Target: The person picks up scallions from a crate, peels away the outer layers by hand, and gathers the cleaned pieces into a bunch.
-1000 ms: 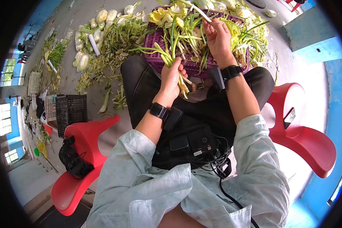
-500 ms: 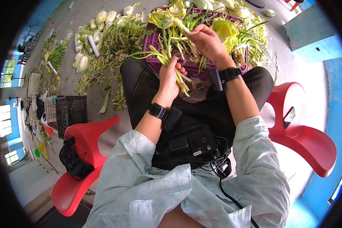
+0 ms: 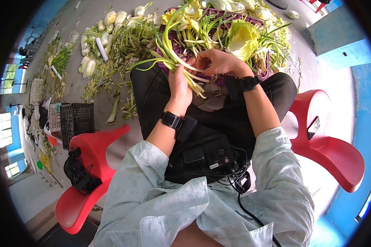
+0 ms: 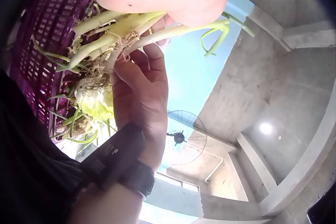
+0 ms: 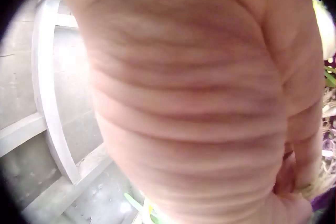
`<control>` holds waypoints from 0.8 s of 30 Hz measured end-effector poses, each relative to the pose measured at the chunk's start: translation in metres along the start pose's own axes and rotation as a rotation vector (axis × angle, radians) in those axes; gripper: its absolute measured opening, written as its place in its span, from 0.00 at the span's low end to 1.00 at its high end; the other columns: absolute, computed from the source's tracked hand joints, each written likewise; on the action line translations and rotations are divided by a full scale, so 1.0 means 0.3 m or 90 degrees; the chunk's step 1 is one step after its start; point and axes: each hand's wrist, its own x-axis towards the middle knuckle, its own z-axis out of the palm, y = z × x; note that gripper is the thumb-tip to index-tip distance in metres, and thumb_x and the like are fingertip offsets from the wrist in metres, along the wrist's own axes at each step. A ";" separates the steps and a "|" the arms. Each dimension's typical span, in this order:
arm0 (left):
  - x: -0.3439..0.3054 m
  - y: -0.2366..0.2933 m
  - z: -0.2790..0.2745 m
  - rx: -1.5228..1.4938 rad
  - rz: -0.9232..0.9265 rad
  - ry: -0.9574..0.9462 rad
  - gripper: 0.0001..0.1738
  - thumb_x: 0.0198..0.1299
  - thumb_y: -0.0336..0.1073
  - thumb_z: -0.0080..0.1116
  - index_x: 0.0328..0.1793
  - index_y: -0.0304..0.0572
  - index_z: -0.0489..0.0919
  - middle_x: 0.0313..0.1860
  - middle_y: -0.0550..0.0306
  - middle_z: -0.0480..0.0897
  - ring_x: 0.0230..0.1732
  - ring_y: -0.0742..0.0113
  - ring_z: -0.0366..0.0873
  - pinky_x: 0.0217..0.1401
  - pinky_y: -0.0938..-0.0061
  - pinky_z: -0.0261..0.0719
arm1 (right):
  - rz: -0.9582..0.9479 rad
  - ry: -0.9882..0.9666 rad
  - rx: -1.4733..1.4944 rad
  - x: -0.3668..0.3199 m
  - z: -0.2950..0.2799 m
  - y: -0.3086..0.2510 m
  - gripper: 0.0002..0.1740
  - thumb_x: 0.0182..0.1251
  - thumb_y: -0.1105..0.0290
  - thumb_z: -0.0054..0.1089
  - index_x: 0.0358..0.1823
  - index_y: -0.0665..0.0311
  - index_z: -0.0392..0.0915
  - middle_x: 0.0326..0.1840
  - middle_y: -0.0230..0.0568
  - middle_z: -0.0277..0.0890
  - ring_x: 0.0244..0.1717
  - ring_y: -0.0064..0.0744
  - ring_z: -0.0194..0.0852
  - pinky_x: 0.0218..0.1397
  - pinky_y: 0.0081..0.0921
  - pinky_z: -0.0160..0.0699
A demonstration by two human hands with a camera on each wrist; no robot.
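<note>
Scallions with long green leaves, slender pale stems and stringy roots [image 3: 191,80] could slip or splay, I judge, if the loose fan of them is held too lightly in the bare left hand [image 3: 179,84]; I see no tie around them. A tug from the bare right hand [image 3: 220,62] could also snap a soft stem or drag a neighbour out with it, since roots and stems crowd together where the two hands meet. If a piece drops, I expect it to land on the person's black cloth trousers [image 3: 150,91].

As for the grip, I see the left hand closed round the bunch, leaves rising beyond it and root ends jutting out on the side facing the right hand. The right thumb and fingers curl in at the pale part of one stem and seem to pinch it; my right wrist feed is filled by the palm, so I cannot tell how firmly.

Outward from there, a purple perforated plastic crate [image 4: 50,40] sits just beyond the hands, bearing a broad, crinkled yellow-green cabbage leaf [image 3: 242,39]. A long scallion leaf could snag there if the bunch swings low.
</note>
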 end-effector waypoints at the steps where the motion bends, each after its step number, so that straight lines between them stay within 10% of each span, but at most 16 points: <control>1: -0.003 0.004 0.002 0.001 -0.001 0.005 0.17 0.79 0.41 0.49 0.65 0.39 0.71 0.58 0.46 0.82 0.58 0.57 0.82 0.65 0.62 0.80 | 0.021 0.001 0.003 -0.002 0.000 0.004 0.13 0.54 0.79 0.69 0.42 0.66 0.81 0.37 0.32 0.83 0.40 0.24 0.80 0.47 0.25 0.81; 24: -0.006 0.003 0.022 0.008 0.039 -0.027 0.17 0.78 0.37 0.54 0.66 0.37 0.72 0.63 0.46 0.81 0.62 0.59 0.80 0.67 0.65 0.78 | 0.131 -0.067 -0.072 0.015 0.009 0.051 0.25 0.56 0.55 0.79 0.50 0.64 0.85 0.36 0.34 0.85 0.36 0.28 0.82 0.43 0.27 0.82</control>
